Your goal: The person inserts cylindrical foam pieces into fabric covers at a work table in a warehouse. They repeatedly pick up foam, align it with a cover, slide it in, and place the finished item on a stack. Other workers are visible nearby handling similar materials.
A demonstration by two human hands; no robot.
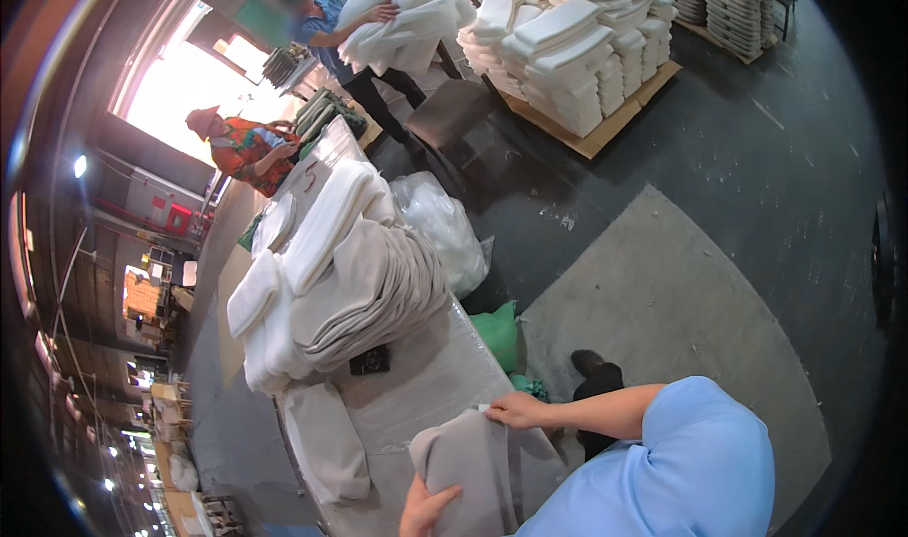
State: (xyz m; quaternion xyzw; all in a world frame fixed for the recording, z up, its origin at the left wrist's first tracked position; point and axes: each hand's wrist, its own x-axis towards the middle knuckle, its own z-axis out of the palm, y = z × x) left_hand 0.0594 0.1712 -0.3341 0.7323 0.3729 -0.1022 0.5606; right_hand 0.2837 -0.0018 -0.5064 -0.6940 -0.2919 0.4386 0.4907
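A grey fabric cover (463,461), rounded at one end like a cushion, lies on the plastic-wrapped table in front of me. My right hand (518,410) pinches its far edge, where a small white bit shows at the fingertips. My left hand (430,511) grips its near left side, thumb laid on top and the other fingers partly hidden. Left of it on the table rests another grey padded piece (326,442). Farther along stands a stack of grey covers (378,296), leaning against white foam pads (331,225).
A small black object (370,360) lies beside the stack. Clear plastic bags (440,230) and a green sack (497,337) are on the floor along the table. White foam is piled on a pallet (586,145). One person carries foam (402,22); another person (251,149) works at the far end.
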